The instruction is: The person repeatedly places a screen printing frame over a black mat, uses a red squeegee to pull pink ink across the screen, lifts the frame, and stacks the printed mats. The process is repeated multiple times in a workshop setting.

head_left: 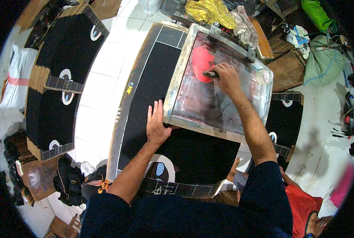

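My right hand [223,76] grips a dark squeegee [210,74] on a screen-printing frame [216,129], at the edge of a pink-red ink patch [201,58] on the mesh. My left hand [157,123] lies with fingers stretched out on the black panel [143,79] beside the frame's lower-left corner, its thumb near that corner. The panel rests on a board with pale grid lines, and a printed eye [160,168] shows toward its near end. Hinge clamps [251,53] hold the frame along the back. A round pot [263,76] sits at the frame's upper right.
Stacked black panels with eye prints stand at left [50,119] and right [284,119]. Yellow cloth [204,14], a green sack [321,63] and cardboard [284,73] lie behind. Another person in red [304,202] is at lower right. A pale tiled surface [101,79] runs left of the board.
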Action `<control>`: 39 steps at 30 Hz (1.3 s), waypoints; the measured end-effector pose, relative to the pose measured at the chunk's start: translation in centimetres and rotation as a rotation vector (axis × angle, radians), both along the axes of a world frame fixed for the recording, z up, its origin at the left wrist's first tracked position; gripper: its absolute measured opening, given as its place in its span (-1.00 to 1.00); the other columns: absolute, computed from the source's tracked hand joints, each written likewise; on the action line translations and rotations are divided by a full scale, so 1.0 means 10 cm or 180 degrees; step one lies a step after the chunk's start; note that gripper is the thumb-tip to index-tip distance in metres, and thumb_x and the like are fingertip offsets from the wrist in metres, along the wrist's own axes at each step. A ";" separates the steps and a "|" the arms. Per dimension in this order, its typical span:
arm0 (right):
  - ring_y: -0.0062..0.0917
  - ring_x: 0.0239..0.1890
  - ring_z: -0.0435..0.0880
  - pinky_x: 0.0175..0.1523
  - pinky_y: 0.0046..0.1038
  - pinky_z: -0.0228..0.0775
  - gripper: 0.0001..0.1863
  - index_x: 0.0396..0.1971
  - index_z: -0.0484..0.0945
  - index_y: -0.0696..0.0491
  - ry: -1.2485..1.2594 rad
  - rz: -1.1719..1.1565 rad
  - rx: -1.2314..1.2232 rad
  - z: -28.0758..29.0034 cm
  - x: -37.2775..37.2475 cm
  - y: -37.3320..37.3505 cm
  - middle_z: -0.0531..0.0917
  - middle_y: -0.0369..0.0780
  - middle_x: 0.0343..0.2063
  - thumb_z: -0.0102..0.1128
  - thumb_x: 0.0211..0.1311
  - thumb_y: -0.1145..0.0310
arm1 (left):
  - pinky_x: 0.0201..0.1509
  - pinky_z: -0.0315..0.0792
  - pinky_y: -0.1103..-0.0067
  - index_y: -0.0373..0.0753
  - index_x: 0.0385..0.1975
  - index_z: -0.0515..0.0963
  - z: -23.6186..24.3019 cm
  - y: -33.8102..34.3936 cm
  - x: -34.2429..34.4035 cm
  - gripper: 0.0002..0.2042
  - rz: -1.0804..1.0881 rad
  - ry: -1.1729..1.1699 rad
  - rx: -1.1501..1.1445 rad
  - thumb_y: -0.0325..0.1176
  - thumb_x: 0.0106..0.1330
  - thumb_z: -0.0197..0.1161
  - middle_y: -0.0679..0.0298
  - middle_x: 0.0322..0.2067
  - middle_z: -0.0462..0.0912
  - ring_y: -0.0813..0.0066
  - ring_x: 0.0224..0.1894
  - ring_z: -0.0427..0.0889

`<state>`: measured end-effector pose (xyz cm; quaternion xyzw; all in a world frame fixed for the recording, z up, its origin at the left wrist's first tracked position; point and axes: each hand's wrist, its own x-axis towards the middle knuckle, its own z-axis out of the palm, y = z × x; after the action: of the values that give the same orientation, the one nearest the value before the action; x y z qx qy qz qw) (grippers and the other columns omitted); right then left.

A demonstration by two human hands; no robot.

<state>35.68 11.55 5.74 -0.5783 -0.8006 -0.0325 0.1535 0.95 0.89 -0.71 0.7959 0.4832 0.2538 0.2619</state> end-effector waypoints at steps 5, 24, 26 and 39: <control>-0.20 -0.05 0.67 0.03 -0.17 0.45 -0.69 -0.15 0.65 0.02 0.0199 -0.0225 -0.0441 0.12 0.00 0.18 0.73 -0.20 -0.18 0.41 0.04 0.48 | 0.49 0.33 0.26 -0.47 0.46 0.17 -0.08 -0.05 -0.02 0.00 -0.0015 -0.0945 0.0041 -0.27 0.04 0.63 -0.20 0.38 0.37 -0.05 0.42 0.41; -0.10 -0.05 0.66 0.03 -0.14 0.50 -0.66 -0.15 0.64 0.02 0.0607 -0.0242 -0.0149 -0.09 0.02 0.39 0.71 -0.14 -0.19 0.40 -0.01 0.51 | 0.29 0.56 0.33 -0.41 0.45 0.22 -0.07 -0.07 -0.01 -0.05 -0.0027 -0.0760 0.0349 -0.37 0.02 0.63 -0.25 0.38 0.34 -0.11 0.35 0.50; -0.11 -0.04 0.65 0.05 -0.15 0.50 -0.63 -0.14 0.65 -0.01 0.0654 -0.0432 -0.0188 -0.13 -0.10 0.00 0.72 -0.17 -0.16 0.36 -0.03 0.58 | 0.28 0.57 0.33 -0.41 0.44 0.24 -0.07 -0.07 -0.01 -0.06 -0.0028 -0.0762 0.0353 -0.36 0.03 0.63 -0.25 0.38 0.34 -0.11 0.34 0.50; -0.26 0.15 0.68 0.21 -0.25 0.45 -0.64 0.15 0.64 -0.09 0.1433 -0.1685 0.1181 0.08 -1.00 -1.40 0.71 -0.24 0.11 0.13 0.45 0.18 | 0.39 0.45 0.29 -0.40 0.42 0.29 0.02 -0.11 0.03 -0.08 0.0037 -0.1284 0.0396 -0.27 0.04 0.63 -0.18 0.36 0.41 -0.06 0.40 0.43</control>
<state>25.67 -2.47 6.50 -0.7199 -0.5505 -0.0874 0.4136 1.20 -0.23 -0.48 0.7408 0.4089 0.4389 0.3023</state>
